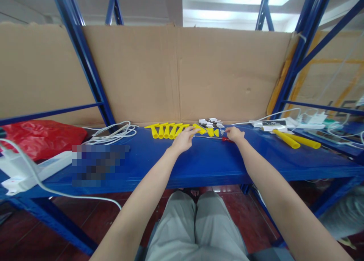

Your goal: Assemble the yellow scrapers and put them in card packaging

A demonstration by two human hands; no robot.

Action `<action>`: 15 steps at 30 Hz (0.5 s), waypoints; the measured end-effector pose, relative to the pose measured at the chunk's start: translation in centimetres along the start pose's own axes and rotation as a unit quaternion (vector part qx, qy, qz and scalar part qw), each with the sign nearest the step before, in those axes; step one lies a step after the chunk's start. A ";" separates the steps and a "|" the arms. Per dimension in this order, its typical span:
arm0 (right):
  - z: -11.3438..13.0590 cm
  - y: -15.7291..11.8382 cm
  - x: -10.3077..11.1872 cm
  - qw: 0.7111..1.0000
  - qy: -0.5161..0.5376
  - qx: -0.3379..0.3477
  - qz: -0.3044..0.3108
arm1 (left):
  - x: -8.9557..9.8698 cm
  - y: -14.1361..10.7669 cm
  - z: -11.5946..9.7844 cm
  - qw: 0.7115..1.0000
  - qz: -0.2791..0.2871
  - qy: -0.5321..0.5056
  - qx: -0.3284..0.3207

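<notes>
My left hand (184, 138) is over the blue table, its fingers stretched to the right with small gaps, close to a yellow plastic piece (200, 129). I cannot see it gripping anything. Several yellow T-shaped tubes (167, 131) lie in a row beside it, partly hidden by the hand. To the right, my right hand (234, 134) has its fingertips drawn together near some small shiny bits (222, 131); what they pinch is too small to name. A screwdriver with a red handle (225, 139) lies below, its thin shaft pointing left. Small yellow pieces (210, 132) sit between the hands.
White-and-black small parts (211, 123) are piled by the cardboard wall (136, 71). Two yellow tubes (287, 139) lie at right, near white boxes and cables. At left are a red bag (42, 137), a coiled white cable (113, 134) and a power strip (54, 164). Blue posts flank the table.
</notes>
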State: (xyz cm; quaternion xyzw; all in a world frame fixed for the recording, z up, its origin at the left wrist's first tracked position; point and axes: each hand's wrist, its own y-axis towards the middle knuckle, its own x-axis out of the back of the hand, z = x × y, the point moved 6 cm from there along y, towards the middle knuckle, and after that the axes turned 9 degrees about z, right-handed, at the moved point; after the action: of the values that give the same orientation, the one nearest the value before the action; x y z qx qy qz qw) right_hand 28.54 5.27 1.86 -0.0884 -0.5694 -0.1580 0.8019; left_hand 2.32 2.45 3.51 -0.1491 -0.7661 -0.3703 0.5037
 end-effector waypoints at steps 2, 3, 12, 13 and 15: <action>0.0 0.5 -0.2 1.000 -0.014 -0.005 0.017 | 0.0 0.0 -0.1 1.000 0.008 0.002 -0.003; 0.0 0.8 -0.3 0.999 -0.023 -0.005 0.028 | 0.0 0.0 -0.1 1.000 0.012 0.004 -0.004; 1.0 3.8 -1.1 0.986 -0.116 0.070 0.097 | -0.5 0.1 0.0 1.000 0.017 0.003 -0.022; 1.1 4.0 -1.1 0.985 -0.120 0.074 0.097 | -0.5 0.1 0.1 1.000 0.017 0.002 -0.023; 1.3 4.2 -1.2 0.983 -0.130 0.082 0.098 | -0.5 0.1 0.1 1.000 0.017 0.001 -0.021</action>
State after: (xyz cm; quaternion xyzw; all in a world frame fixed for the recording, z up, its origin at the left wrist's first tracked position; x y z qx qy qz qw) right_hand 28.53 9.82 1.38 -0.0973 -0.6685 -0.0189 0.7371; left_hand 2.53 2.66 3.04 -0.1725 -0.7552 -0.3778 0.5071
